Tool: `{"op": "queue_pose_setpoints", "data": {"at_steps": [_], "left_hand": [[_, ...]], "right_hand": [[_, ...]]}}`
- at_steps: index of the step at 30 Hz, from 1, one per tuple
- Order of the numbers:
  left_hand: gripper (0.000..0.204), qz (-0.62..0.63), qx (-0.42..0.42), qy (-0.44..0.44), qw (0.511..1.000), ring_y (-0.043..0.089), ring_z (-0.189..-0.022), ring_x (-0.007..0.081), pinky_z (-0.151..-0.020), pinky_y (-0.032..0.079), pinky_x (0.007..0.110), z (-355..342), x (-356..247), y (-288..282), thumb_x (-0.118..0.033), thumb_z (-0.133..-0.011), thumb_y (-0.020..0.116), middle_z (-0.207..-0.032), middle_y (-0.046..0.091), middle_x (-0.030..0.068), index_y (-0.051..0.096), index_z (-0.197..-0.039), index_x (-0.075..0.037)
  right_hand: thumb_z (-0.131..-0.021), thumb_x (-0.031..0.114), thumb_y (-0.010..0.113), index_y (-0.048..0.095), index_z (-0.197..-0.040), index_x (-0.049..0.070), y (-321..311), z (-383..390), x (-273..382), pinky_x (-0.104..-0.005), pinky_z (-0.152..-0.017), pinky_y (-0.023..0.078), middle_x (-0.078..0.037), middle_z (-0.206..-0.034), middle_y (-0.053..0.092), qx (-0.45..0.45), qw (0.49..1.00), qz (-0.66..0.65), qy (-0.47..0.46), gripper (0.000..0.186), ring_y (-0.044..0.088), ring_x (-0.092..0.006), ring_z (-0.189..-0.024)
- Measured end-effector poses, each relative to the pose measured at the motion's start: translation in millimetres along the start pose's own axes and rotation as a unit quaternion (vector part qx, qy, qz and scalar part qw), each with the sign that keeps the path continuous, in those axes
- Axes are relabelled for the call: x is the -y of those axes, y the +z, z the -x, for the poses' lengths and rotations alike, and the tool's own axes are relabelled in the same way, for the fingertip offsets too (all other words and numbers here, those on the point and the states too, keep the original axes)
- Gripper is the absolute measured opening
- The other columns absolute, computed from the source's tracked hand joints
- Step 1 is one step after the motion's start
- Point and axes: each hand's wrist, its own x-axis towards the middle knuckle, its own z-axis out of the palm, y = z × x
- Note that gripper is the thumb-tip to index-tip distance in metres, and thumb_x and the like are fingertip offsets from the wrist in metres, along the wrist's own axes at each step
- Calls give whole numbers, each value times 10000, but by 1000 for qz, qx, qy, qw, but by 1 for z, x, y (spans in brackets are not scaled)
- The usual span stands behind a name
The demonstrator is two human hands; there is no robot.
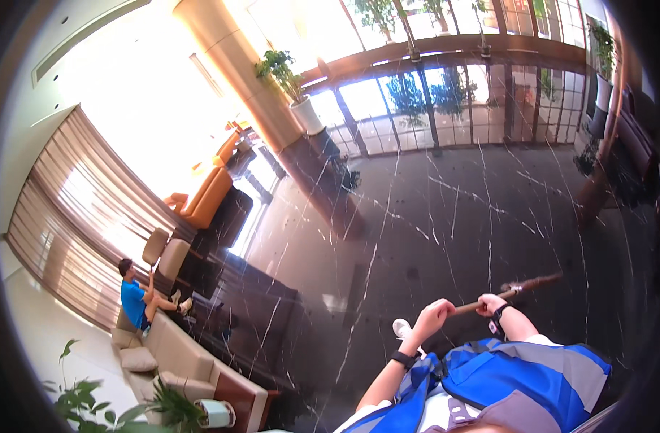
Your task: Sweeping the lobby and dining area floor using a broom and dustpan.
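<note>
My left hand is closed round the near end of a brown pole. Further along it, my right hand also grips the pole, a short way to the right. Past my right hand the pole meets a shaggy dark brown head, which looks like a mop's and lies over the dark floor. The pole slants slightly up to the right in front of my blue and grey vest. Dark bands circle both wrists. A white shoe shows beside my left forearm.
Glossy dark marble floor with white veins spreads ahead. A column and a potted plant stand ahead left. On a beige sofa at left sits a person in blue. Orange armchairs stand beyond; a dark sofa is at right.
</note>
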Motion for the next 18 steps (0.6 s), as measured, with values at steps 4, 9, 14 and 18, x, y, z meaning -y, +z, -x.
{"op": "queue_pose_setpoints", "data": {"at_steps": [4, 9, 14, 18], "left_hand": [[119, 24, -4, -1, 1000, 513, -620, 200, -562, 403, 273, -46, 52, -56, 8, -713, 389, -679, 509, 89, 503, -718, -26], [119, 59, 9, 0, 998, 521, -634, 180, -574, 409, 260, -113, 105, -119, 13, -707, 393, -678, 525, 89, 505, -736, -13], [142, 113, 43, -7, 993, 523, -627, 154, -575, 409, 251, -169, 131, -144, 4, -708, 385, -666, 536, 70, 509, -771, -25], [128, 163, 86, -49, 982, 534, -626, 119, -580, 418, 230, -203, 149, -165, -12, -739, 386, -666, 550, 44, 507, -780, -30]], "right_hand": [[-650, -3, 437, 418, -779, -20, 39, -40, 41, -335, -546, 490, -109, -713, 484, -19, 996, -57, 70, 132, 530, -243, -625], [-652, -42, 443, 435, -793, -18, 84, -59, 96, -349, -623, 486, -126, -796, 481, -39, 986, -118, 110, 143, 521, -249, -730], [-663, -18, 442, 461, -748, -30, 107, -71, 142, -274, -483, 482, -117, -694, 491, -92, 992, -16, 88, 88, 524, -200, -577], [-673, 55, 451, 468, -725, -23, 138, -79, 187, -217, -376, 416, -80, -565, 481, -68, 993, 62, 77, 95, 494, -153, -454]]}}
